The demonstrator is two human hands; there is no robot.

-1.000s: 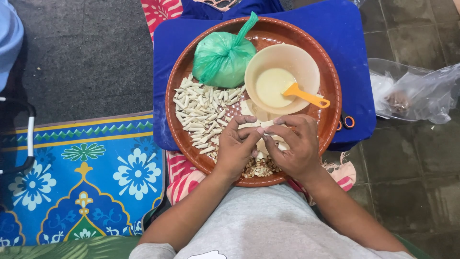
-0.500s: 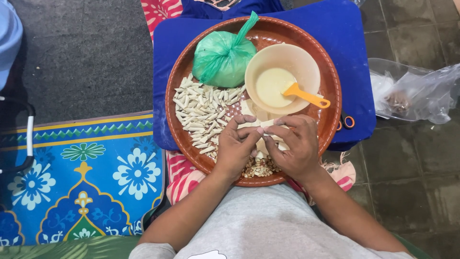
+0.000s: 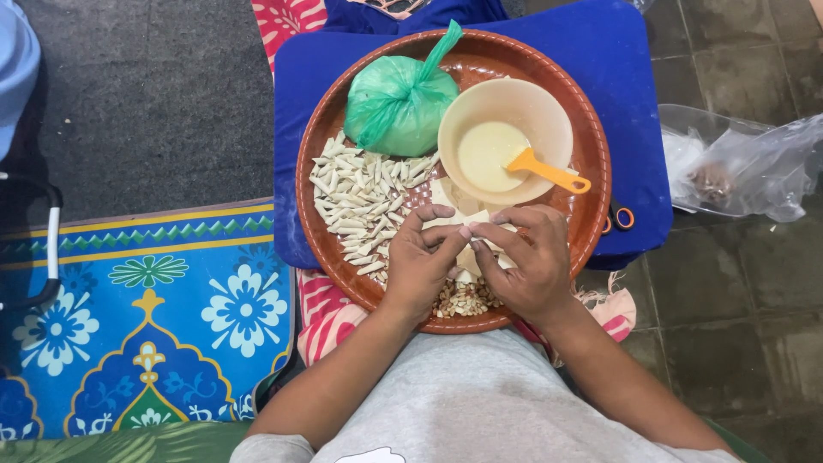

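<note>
My brown round tray (image 3: 591,146) rests on the blue board (image 3: 639,86); on the tray, beside the cream bowl (image 3: 549,111), sits a green bag (image 3: 399,103).

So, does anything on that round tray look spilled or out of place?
Nothing stands out. Both hands, left hand and right hand, pinch a pale wrapper over the brown tray; rolled pieces, bowl and green bag all sit inside it.

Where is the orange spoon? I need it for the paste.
Head view: the orange spoon rests in the cream bowl, on the round tray's right side, beside the green bag.
</note>
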